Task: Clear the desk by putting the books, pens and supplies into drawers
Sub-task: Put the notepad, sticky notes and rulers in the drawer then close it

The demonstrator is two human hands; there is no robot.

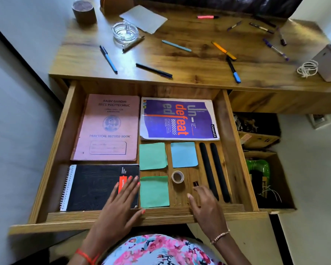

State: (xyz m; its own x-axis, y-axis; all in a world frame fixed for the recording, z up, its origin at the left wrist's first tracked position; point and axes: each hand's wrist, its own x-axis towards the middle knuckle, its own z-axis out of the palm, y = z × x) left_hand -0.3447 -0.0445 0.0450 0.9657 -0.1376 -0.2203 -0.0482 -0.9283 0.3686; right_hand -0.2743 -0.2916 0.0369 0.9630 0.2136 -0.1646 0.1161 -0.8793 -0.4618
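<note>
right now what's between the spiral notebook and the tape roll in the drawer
In the head view, the lower green sticky-note pad lies between the spiral notebook and the tape roll.

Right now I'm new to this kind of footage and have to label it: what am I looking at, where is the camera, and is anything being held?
There is no machine here. A person works with two bare hands, and the single picture comes from a camera worn on their head, looking down.

An open drawer holds a pink record book, a purple notebook, a black spiral pad, green and blue sticky notes, a tape roll, a small black clip and two black bars.

The left hand lies flat on the pad and holds nothing. The right hand is in the drawer with its fingertips by the clip; I cannot tell whether it grips anything.

On the desk above lie scattered pens, a glass ashtray and a sheet of paper.
</note>
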